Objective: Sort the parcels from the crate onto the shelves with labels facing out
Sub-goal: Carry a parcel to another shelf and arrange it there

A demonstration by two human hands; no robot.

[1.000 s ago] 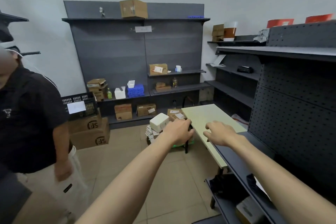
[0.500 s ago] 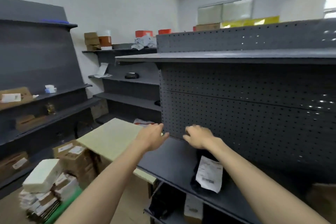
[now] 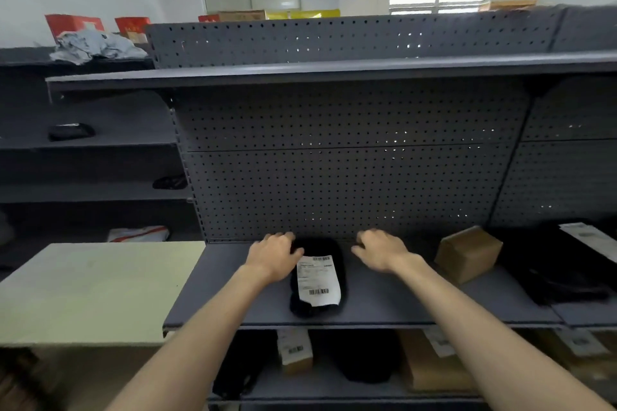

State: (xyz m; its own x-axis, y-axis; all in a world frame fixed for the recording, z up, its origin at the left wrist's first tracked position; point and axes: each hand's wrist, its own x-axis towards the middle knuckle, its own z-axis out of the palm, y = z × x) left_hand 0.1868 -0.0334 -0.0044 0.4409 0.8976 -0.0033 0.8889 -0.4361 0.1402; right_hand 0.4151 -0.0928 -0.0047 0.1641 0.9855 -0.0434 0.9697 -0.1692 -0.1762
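The black parcel (image 3: 317, 280) lies flat on the shelf (image 3: 400, 303), label up. The left hand (image 3: 275, 258) rests on its far left corner, fingers curled over it; the right hand (image 3: 379, 252) sits just beside it, loosely curled, holding nothing. Placement looks underway; next, probably stand it up so the label faces out.

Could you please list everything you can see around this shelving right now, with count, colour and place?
Black parcel: one, white label up, middle shelf between the hands.
Brown box: one, same shelf, right of the hands.
Black bag: one, labelled, far right.
Shelf: dark grey, pegboard back.
Lower-shelf parcels: several, brown and black, labelled.
Table: one, pale green, left.
Red boxes: two, top left.
Grey wrapping: one heap, top left.
Left hand: touches the parcel's left edge.
Right hand: on the shelf, beside the parcel.
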